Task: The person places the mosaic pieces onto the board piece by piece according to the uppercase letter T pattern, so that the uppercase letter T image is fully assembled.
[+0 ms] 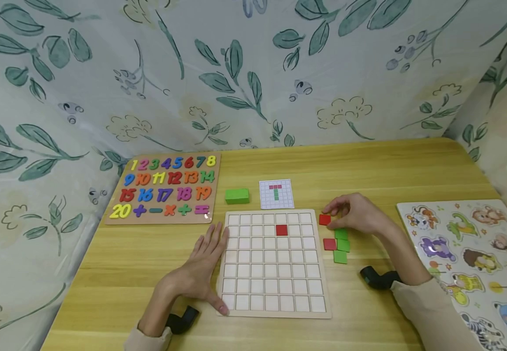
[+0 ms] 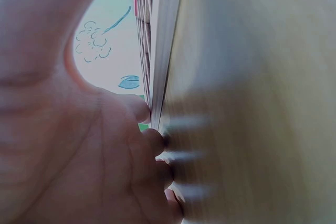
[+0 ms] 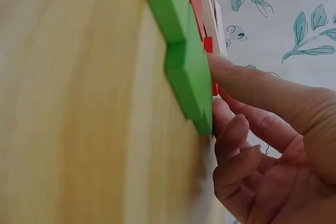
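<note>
In the head view my left hand (image 1: pixel 194 275) lies spread along the left side of a white grid board (image 1: pixel 275 314), thumb at its lower left corner and fingertips by its upper left edge. One red square tile (image 1: pixel 281 230) sits in a cell of the second row. Right of the board, my right hand (image 1: pixel 356 214) pinches another red tile (image 1: pixel 325 220) between thumb and forefinger. Just below that hand lie a third red tile (image 1: pixel 329 244) and several green tiles (image 1: pixel 340 257). The right wrist view shows the thumb (image 3: pixel 226 69) against the red tile, beside green tiles (image 3: pixel 189 77).
Behind the board stand a green block (image 1: pixel 237 196) and a small pattern card (image 1: pixel 276 194) with a red and green T. A number puzzle (image 1: pixel 165 190) lies at the back left, an animal puzzle (image 1: pixel 468 263) at the right. Patterned cloth (image 1: pixel 253 73) hangs behind the table.
</note>
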### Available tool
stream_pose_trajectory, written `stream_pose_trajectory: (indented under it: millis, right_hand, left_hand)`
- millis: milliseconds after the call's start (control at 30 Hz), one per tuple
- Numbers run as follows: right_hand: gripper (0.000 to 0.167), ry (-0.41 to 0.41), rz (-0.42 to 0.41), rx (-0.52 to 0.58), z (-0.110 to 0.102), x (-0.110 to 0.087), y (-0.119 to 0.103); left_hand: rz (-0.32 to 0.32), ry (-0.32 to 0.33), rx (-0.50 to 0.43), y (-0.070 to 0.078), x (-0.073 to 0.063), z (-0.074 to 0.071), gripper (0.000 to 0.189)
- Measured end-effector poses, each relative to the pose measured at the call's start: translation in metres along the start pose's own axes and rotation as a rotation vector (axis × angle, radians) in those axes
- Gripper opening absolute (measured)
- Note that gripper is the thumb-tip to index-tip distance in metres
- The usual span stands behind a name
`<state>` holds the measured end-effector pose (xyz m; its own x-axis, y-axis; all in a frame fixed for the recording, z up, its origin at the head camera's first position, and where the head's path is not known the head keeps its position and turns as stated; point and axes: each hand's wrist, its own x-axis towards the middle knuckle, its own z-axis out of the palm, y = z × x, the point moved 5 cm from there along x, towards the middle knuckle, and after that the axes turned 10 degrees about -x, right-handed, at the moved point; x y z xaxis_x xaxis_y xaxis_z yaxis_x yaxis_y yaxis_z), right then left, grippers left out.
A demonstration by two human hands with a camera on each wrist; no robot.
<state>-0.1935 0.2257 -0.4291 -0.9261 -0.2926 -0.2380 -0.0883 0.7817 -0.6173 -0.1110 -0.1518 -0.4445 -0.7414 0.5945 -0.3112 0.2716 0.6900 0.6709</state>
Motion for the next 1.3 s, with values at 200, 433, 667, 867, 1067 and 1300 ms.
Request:
stream_pose_trajectory:
  millis: [200,433,667,867,1067,1300]
  right_hand:
    - [0.026,0.029,-0.014,-0.044,-0.002,-0.001,-0.001]
    - [0.027,0.051,-0.043,-0.116,-0.005,-0.001,-0.003]
    - [0.026,0.045,-0.047,-0.058,-0.008,-0.004,-0.01]
    - [0.025,0.035,-0.179,-0.021,0.002,-0.005,-0.048]
    - [0.025,-0.028,-0.2,0.002,0.028,0.005,-0.08]
    - [0.022,-0.055,-0.153,0.028,0.05,0.018,-0.096]
  left_hand:
    - [0.001,-0.002,-0.004,0.0,0.0,-0.001,0.167]
    - [0.003,-0.001,-0.006,0.001,0.0,-0.001,0.168]
    - [0.003,0.001,0.006,0.001,0.001,-0.001,0.168]
    - [0.006,0.003,0.013,0.001,0.0,-0.001,0.168]
    - [0.013,0.0,0.015,0.002,0.001,0.0,0.167]
    - [0.003,-0.004,0.012,0.002,0.0,0.0,0.167]
